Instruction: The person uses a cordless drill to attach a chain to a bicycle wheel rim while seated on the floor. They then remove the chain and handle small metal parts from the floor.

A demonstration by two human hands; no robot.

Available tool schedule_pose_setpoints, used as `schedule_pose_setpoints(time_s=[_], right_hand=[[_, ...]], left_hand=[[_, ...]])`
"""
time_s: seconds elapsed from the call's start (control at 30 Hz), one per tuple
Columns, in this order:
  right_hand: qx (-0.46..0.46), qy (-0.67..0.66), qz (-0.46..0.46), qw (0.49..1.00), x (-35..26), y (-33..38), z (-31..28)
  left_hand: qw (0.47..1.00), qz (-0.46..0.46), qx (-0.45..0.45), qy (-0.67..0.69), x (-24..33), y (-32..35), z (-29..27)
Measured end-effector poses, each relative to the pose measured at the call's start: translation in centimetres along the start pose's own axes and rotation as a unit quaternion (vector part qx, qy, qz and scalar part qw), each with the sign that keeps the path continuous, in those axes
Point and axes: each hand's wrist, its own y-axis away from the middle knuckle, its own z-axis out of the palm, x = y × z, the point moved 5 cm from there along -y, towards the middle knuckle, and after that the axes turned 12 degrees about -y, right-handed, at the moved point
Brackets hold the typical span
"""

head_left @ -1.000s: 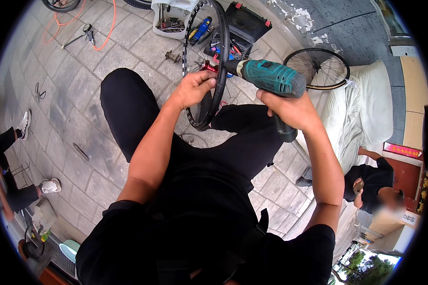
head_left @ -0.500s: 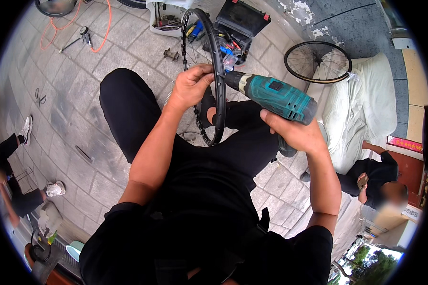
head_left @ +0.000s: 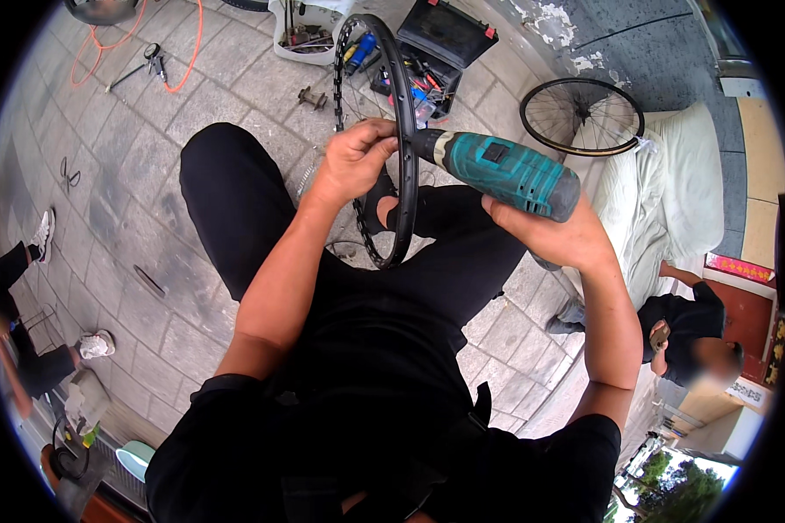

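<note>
A black bicycle rim [head_left: 405,196] without spokes stands upright between my thighs, seen nearly edge-on. My left hand [head_left: 358,157] is closed on its near side, the fingers pinched at the inner edge; whether they also hold something small is hidden. My right hand [head_left: 549,231] grips a teal and black cordless drill [head_left: 506,174] by its handle. The drill points left, with its black chuck [head_left: 426,144] right against the outer face of the rim, opposite my left fingertips. The drill's tip cannot be seen.
Beyond the rim lie an open black toolbox [head_left: 445,35] and a white tub of tools [head_left: 310,39]. A metal hub [head_left: 312,98] rests on the paving. A spoked wheel [head_left: 582,116] leans by a covered seat [head_left: 672,174]. Other people sit left and right.
My right hand and the drill have shifted slightly, the drill's rear end tipping a little upward in view. The rim and my left hand stay nearly in place.
</note>
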Motion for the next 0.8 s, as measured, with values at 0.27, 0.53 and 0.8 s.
schedule_pose_setpoints(time_s=[0.27, 0.53, 0.8], right_hand=[[-0.076, 0.222, -0.023, 0.972, -4.8, -2.1, -0.8], [-0.063, 0.221, 0.003, 0.973, -6.8, -2.7, 0.0], [-0.075, 0.255, 0.077, 0.961, -6.4, -2.9, 0.2]], left_hand=[[1.000, -0.003, 0.004, -0.001, 0.4, 0.1, 0.3], [1.000, -0.020, -0.017, -0.005, 1.0, -0.1, 0.2], [0.999, -0.035, -0.015, 0.004, 0.5, 0.1, 0.4]])
